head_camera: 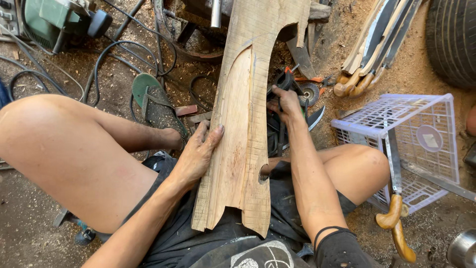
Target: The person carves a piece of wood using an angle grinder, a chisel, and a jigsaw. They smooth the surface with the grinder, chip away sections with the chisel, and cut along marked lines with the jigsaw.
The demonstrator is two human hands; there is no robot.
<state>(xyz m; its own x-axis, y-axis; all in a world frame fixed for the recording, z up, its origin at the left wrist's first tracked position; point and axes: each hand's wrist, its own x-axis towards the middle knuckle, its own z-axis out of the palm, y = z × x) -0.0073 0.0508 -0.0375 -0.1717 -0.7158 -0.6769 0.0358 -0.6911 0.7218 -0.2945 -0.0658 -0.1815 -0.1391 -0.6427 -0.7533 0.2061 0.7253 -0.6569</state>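
Note:
A long rough wooden plank, cut to a curved outline, leans from my lap up toward the top of the view. My left hand lies flat against its left edge, fingers spread. My right hand is to the right of the plank, closed around the black body of an angle grinder that rests on the ground behind the wood. The grinder's disc shows just right of my hand. My bent knees flank the plank on both sides.
A pale plastic crate lies tipped at right, with blades on wooden handles beside it. More blades with wooden handles lie at top right near a tyre. Cables, a green sandal and a green machine sit left.

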